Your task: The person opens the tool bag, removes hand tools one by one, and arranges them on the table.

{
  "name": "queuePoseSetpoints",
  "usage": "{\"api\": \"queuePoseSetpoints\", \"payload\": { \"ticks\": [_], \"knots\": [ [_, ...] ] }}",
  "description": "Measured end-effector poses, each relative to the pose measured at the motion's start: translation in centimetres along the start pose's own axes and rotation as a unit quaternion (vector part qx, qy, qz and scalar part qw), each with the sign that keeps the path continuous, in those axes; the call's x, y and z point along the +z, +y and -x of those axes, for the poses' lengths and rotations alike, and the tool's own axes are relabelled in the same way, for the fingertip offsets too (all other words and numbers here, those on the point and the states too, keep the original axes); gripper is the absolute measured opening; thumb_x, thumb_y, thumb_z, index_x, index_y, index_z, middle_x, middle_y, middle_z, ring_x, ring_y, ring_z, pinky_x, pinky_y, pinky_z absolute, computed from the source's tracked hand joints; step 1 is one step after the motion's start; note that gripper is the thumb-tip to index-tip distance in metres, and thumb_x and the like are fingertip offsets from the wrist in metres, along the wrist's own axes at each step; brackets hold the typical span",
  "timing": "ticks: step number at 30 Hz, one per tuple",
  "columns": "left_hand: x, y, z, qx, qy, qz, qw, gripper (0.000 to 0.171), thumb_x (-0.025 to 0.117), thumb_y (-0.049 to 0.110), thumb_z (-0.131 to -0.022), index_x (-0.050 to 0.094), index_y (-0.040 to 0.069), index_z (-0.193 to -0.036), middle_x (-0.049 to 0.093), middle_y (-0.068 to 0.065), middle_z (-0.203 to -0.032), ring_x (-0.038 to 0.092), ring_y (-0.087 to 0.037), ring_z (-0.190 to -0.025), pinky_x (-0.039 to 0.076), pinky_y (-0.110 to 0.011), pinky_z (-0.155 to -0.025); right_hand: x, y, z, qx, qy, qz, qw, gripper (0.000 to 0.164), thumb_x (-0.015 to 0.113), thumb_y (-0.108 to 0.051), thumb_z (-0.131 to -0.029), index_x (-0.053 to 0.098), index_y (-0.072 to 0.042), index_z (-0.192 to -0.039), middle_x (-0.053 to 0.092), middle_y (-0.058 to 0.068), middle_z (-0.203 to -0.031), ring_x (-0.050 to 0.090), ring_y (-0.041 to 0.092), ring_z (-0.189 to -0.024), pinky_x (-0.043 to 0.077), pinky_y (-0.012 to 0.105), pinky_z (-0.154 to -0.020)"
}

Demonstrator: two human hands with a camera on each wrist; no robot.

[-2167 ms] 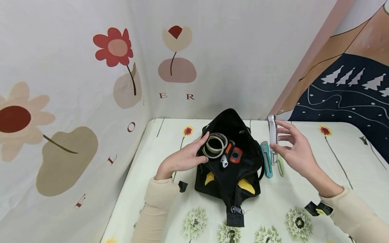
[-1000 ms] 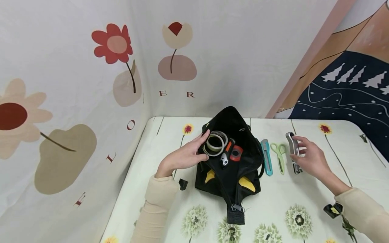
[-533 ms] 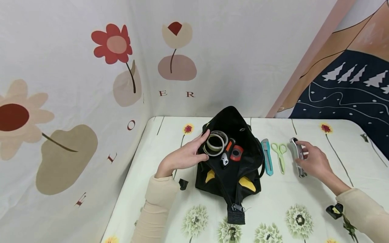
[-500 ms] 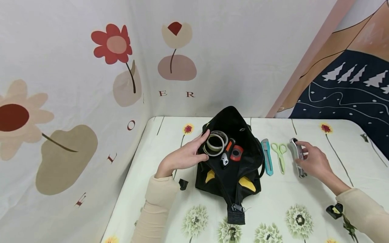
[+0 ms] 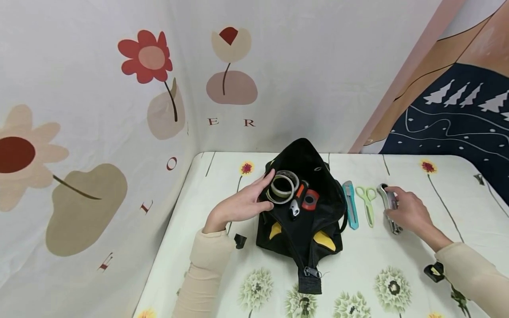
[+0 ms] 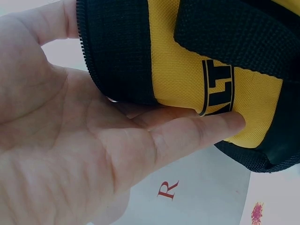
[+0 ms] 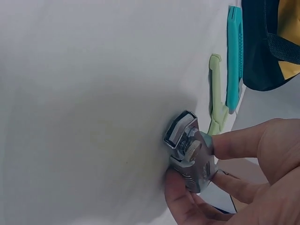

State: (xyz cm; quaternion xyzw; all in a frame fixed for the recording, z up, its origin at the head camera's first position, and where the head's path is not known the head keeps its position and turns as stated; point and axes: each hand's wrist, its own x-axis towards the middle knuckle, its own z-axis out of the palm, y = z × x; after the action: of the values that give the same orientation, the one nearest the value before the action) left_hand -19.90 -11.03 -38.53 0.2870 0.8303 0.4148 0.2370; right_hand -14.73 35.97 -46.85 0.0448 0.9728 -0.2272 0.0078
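Note:
A black and yellow tool bag (image 5: pixel 278 247) stands unzipped on the table. My left hand (image 5: pixel 242 203) holds its left rim, thumb at the zipped edge and fingers along the yellow outer side (image 6: pixel 178 70). Inside the bag show rolls of tape (image 5: pixel 292 174), an orange and black tool with a silver end (image 5: pixel 296 205) and a red item with a dark round centre (image 5: pixel 310 200). To the bag's right, my right hand (image 5: pixel 409 212) grips a silver metal utility knife (image 7: pixel 194 159) by its sides, low at the tabletop. Its knurled wheel shows in the right wrist view.
A teal box cutter (image 5: pixel 351 205) and light green scissors (image 5: pixel 367 205) lie side by side between the bag and the right hand. A zip pull (image 5: pixel 312 272) lies on the bag's front flap. Behind the flowered tablecloth (image 5: pixel 457 274) rises a printed cloth wall (image 5: pixel 302 88).
My right hand has carried the utility knife rightward and down, from above the scissors to the tabletop on their right. The left hand has stayed on the bag's rim.

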Motion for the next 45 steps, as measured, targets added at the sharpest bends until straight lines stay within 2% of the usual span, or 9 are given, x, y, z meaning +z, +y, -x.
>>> {"api": "queuePoseSetpoints", "payload": {
  "ticks": [4,9,19,26,31,35,40,45],
  "knots": [
    [0.0,0.1,0.1,0.000,-0.001,0.001,1.0000,0.092,0.060,0.013,-0.107,0.004,0.017,-0.180,0.000,-0.013,-0.185,0.006,-0.026,-0.171,0.028,-0.051,-0.129,0.0,-0.2,0.0,0.014,-0.010,0.015,1.000,0.068,0.076,-0.001,-0.088,0.049,0.018,-0.147,0.062,0.036,-0.102,0.057,0.037,-0.080,0.044,0.040,-0.058],
    [0.0,0.0,0.2,0.002,0.000,0.003,1.0000,0.092,0.059,0.015,-0.107,0.004,0.017,-0.180,0.000,-0.013,-0.185,0.010,-0.026,-0.171,0.033,-0.049,-0.120,-0.1,-0.4,-0.1,0.020,-0.020,0.028,0.999,0.071,0.079,-0.004,-0.088,0.048,0.017,-0.148,0.055,0.044,-0.116,0.055,0.045,-0.092,0.046,0.045,-0.064],
    [0.0,0.0,0.2,0.003,0.001,0.003,1.0000,0.091,0.058,0.016,-0.106,0.004,0.016,-0.180,0.000,-0.013,-0.185,0.006,-0.027,-0.171,0.026,-0.054,-0.131,-0.1,-0.2,-0.1,0.025,-0.037,0.026,0.999,0.074,0.079,-0.011,-0.093,0.044,0.016,-0.153,0.051,0.049,-0.125,0.060,0.047,-0.091,0.048,0.045,-0.063],
    [0.0,-0.1,0.2,0.007,-0.002,0.003,1.0000,0.091,0.058,0.016,-0.107,0.004,0.016,-0.180,-0.001,-0.013,-0.185,0.005,-0.027,-0.171,0.026,-0.055,-0.130,-0.4,-0.4,0.0,0.030,-0.039,0.031,0.998,0.077,0.077,-0.017,-0.099,0.039,0.017,-0.156,0.051,0.049,-0.127,0.061,0.045,-0.090,0.050,0.048,-0.063],
    [-0.1,0.0,0.2,0.011,-0.004,-0.001,0.9999,0.092,0.059,0.015,-0.107,0.003,0.015,-0.180,-0.001,-0.013,-0.185,0.004,-0.027,-0.171,0.024,-0.055,-0.133,-0.6,-0.9,0.4,0.008,-0.007,0.037,0.999,0.075,0.077,-0.020,-0.100,0.041,0.014,-0.157,0.050,0.049,-0.129,0.062,0.052,-0.096,0.052,0.061,-0.067],
    [-0.1,0.1,0.2,0.010,-0.004,-0.002,0.9999,0.092,0.059,0.015,-0.106,0.003,0.015,-0.180,-0.001,-0.013,-0.185,0.004,-0.026,-0.171,0.025,-0.054,-0.131,-0.8,-1.7,0.6,-0.009,0.037,0.036,0.999,0.072,0.078,-0.019,-0.100,0.045,0.011,-0.156,0.052,0.047,-0.130,0.062,0.058,-0.104,0.053,0.068,-0.071],
    [-0.1,0.0,0.2,0.008,-0.005,-0.002,1.0000,0.092,0.059,0.015,-0.106,0.003,0.015,-0.180,-0.001,-0.012,-0.185,0.004,-0.026,-0.171,0.025,-0.054,-0.132,-1.5,-3.1,0.6,-0.027,0.083,0.018,0.996,0.067,0.077,-0.017,-0.102,0.049,0.008,-0.157,0.056,0.040,-0.130,0.063,0.053,-0.104,0.052,0.062,-0.068],
    [-0.2,0.0,0.3,0.010,-0.005,-0.004,0.9999,0.092,0.059,0.016,-0.106,0.003,0.015,-0.180,-0.002,-0.012,-0.185,0.003,-0.026,-0.171,0.023,-0.054,-0.133,-2.1,-4.9,0.8,-0.056,0.134,-0.003,0.989,0.063,0.079,-0.010,-0.099,0.055,0.004,-0.154,0.061,0.036,-0.129,0.067,0.051,-0.103,0.050,0.055,-0.066]
  ]
}}
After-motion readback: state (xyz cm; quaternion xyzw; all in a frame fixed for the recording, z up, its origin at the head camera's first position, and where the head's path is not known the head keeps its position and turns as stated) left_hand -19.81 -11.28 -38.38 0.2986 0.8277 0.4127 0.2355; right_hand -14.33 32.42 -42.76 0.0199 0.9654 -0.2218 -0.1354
